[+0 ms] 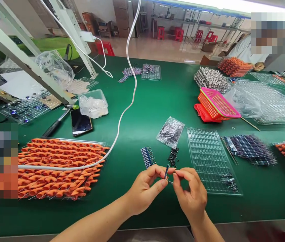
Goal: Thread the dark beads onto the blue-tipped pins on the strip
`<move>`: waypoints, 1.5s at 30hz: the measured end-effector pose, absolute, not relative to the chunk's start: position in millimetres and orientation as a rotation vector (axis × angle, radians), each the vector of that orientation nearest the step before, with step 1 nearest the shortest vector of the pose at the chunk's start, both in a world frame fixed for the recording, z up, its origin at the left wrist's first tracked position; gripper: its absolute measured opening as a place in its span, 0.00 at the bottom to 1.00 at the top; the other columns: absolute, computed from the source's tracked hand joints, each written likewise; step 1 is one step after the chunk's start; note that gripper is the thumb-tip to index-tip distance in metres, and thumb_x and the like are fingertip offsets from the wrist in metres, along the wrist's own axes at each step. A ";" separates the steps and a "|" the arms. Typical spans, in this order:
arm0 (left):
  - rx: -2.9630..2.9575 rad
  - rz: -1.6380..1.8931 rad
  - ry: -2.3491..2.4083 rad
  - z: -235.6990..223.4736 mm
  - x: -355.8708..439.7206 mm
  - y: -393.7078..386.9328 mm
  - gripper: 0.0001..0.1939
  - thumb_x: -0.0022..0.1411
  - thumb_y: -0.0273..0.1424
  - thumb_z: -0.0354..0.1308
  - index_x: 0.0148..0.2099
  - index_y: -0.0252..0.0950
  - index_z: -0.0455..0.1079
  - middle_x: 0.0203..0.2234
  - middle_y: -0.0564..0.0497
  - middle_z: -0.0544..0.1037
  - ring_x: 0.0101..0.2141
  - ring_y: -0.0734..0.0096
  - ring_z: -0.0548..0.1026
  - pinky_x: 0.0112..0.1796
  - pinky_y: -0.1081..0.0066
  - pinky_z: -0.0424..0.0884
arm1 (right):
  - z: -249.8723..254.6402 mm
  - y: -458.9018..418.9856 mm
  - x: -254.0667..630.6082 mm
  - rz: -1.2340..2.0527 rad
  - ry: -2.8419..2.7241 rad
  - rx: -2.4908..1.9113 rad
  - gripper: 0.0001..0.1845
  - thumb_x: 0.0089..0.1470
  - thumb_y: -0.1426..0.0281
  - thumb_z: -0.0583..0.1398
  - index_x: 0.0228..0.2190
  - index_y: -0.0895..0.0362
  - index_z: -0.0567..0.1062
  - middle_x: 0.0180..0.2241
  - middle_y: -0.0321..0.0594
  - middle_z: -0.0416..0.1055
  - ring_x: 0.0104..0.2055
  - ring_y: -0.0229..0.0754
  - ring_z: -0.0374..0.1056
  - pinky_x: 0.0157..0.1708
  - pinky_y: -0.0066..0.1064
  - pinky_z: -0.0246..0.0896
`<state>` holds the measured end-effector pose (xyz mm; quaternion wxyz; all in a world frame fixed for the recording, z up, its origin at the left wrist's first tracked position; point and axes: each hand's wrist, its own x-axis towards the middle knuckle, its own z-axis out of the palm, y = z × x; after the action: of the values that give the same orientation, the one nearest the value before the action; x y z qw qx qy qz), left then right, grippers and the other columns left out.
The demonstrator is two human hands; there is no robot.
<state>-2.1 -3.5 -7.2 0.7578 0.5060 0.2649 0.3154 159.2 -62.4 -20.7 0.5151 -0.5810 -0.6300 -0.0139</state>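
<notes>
My left hand [146, 192] pinches a small dark blue part with a thin metal pin [166, 171] between thumb and fingers. Close beside it, my right hand [192, 194] has thumb and forefinger brought together at a tiny dark piece, too small to name. Just beyond my fingers lie a heap of small black beads [173, 156] and a clear bag [170, 131] full of similar black pieces. A row of blue parts with metal pins [148, 157] rests left of the beads. To the right is a clear ribbed plastic tray [205, 151] with several metal-pinned parts in its near corner.
Orange sleeve-like parts [62, 168] cover a tray at left, crossed by a white cable [119, 126]. Behind are a phone [81, 123], hammer [56, 123] and plastic box [93, 104]. At right are tweezers [230, 152], blue pinned parts [249, 149] and a pink basket [218, 104]. A person sits far right.
</notes>
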 end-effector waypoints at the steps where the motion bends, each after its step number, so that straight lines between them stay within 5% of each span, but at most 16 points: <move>1: 1.128 0.691 0.579 -8.4 -2.5 -3.7 0.05 0.65 0.33 0.59 0.38 0.37 0.67 0.46 0.44 0.78 0.52 0.59 0.73 0.53 0.60 0.67 | -20.6 -62.5 159.1 -0.042 -1.515 -1.398 0.13 0.56 0.81 0.61 0.40 0.54 0.71 0.32 0.39 0.72 0.34 0.39 0.71 0.31 0.31 0.71; 16: 1.071 0.693 0.543 -4.8 -1.5 -1.7 0.04 0.66 0.31 0.59 0.38 0.37 0.67 0.48 0.45 0.78 0.48 0.65 0.74 0.51 0.64 0.68 | -20.4 -62.0 161.2 -0.092 -1.586 -1.334 0.15 0.55 0.82 0.62 0.42 0.55 0.71 0.32 0.39 0.72 0.32 0.39 0.72 0.31 0.32 0.71; 26: 1.283 0.738 0.568 -8.7 -2.2 -8.9 0.02 0.67 0.30 0.57 0.39 0.38 0.68 0.52 0.46 0.76 0.56 0.60 0.70 0.58 0.59 0.63 | -21.2 -63.3 161.2 -0.112 -1.565 -1.394 0.15 0.56 0.81 0.62 0.44 0.54 0.71 0.33 0.39 0.73 0.33 0.40 0.72 0.32 0.33 0.72; 45: 1.393 0.758 0.510 -13.9 -2.8 -9.6 0.01 0.69 0.29 0.55 0.41 0.38 0.67 0.55 0.43 0.74 0.57 0.58 0.68 0.57 0.55 0.64 | -26.0 -62.5 163.5 -0.203 -1.583 -1.369 0.17 0.54 0.84 0.63 0.44 0.56 0.72 0.33 0.40 0.73 0.34 0.40 0.72 0.32 0.33 0.72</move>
<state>-2.8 -9.6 -13.9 0.6726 0.6187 0.2266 0.3369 163.5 -62.5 -26.0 0.4964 -0.5653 -0.6535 -0.0837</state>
